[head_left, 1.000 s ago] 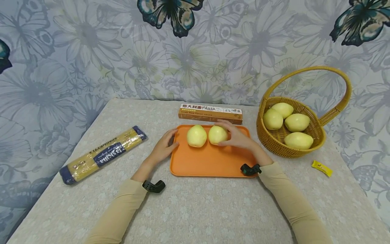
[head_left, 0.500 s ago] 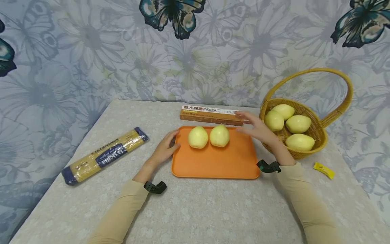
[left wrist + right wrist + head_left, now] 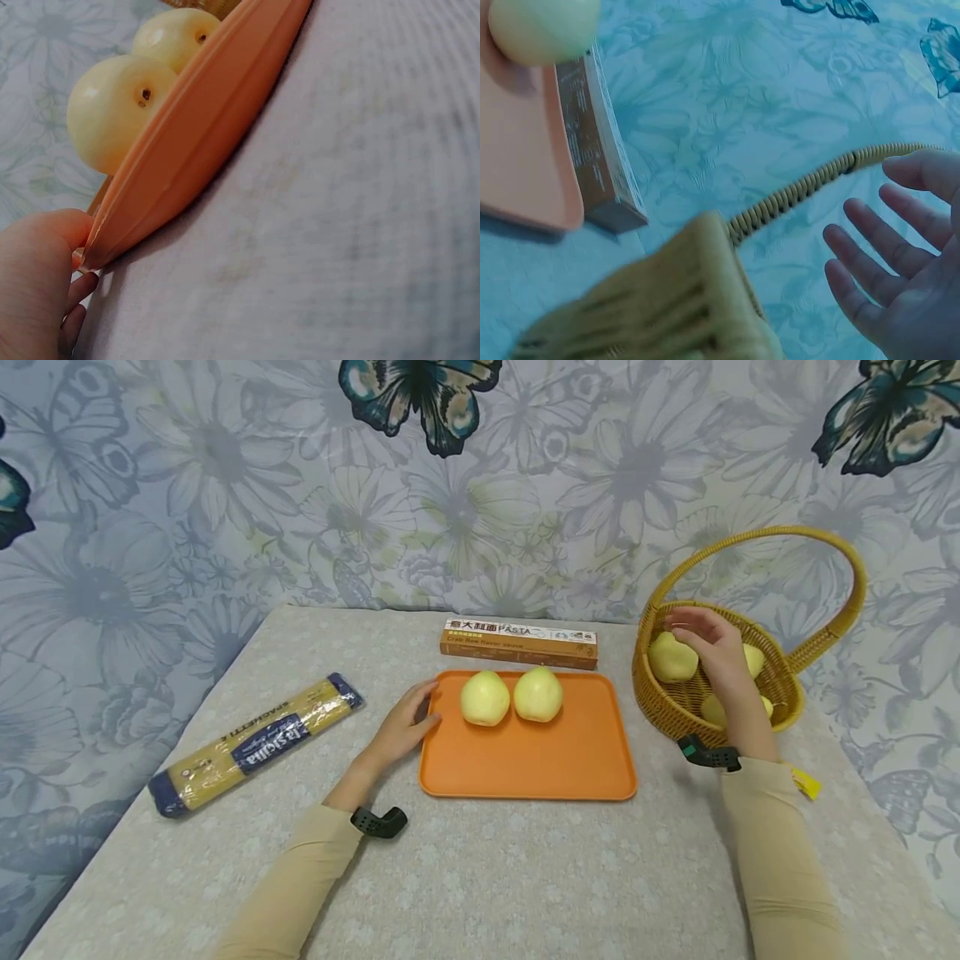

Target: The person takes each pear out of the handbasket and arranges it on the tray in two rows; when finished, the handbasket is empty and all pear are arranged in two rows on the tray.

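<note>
Tray [image 3: 525, 760]: orange, flat on the desk [image 3: 517, 877]; carries two fruits side by side along its far edge, the left fruit [image 3: 484, 697] and the right fruit [image 3: 538, 695].

Left hand [image 3: 403, 722]: at the far left corner of the tray, thumb and fingers lightly gripping the rim.

Right hand [image 3: 716, 647]: released, holding nothing, fingers spread and a little bent, over the basket [image 3: 662, 714] and under its handle [image 3: 828, 631]. Whether the fingertips touch the near-left basket fruit [image 3: 672, 658] cannot be told.

Basket: yellow wicker, right of the tray; at least three fruits visible inside, some partly behind the right hand and wrist.

Box [image 3: 517, 648]: pasta, lying just behind the tray.

Packet [image 3: 258, 745]: spaghetti, lying at a slant, left of the tray and apart from it.

Wrapper [image 3: 807, 783]: small, yellow, partly behind the right sleeve, near the basket.

Handling note, by judgement: the step looks like a reach for fruit in the basket. Best entered from above, wrist free of the handle; fingers wide around one fruit, thumb opposite, since smooth round skin may slip or roll. A straight lift would spare the neighbours and the rim. The left hand serves best with light pressure, so the tray neither tips nor slides.
</note>
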The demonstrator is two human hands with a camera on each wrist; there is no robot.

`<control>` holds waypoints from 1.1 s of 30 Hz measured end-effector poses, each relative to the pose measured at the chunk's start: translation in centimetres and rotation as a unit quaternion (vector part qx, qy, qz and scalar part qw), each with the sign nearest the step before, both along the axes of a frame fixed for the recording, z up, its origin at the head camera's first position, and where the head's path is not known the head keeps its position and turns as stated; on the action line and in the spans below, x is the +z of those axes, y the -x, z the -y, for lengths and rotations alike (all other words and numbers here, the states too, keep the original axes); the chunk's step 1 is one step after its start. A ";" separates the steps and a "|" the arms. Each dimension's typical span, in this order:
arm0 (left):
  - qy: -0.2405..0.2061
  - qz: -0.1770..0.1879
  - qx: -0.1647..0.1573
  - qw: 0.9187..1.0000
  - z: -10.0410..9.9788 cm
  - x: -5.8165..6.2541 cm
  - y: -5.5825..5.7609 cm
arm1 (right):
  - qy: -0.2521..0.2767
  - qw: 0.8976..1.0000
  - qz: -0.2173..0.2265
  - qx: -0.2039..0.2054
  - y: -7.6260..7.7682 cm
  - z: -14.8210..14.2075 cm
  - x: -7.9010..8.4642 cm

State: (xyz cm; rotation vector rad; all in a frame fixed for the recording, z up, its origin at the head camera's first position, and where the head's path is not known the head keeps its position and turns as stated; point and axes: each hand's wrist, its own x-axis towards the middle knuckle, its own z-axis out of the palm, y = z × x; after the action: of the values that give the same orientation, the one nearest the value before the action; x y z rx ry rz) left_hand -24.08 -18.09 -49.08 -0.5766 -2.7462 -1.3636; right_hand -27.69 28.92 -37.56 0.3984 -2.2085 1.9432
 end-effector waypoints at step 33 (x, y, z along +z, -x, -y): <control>-0.002 -0.028 -0.002 1.000 -0.1 0.0 0.0 | -0.209 0.967 0.077 -0.127 2.4 -1.7 -1.9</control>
State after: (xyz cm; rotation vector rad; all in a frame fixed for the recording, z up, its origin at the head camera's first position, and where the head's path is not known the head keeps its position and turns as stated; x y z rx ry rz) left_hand -24.12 -18.02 -49.10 -0.6115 -2.6991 -1.3319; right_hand -30.07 30.61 -39.41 0.0103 -2.6194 1.4177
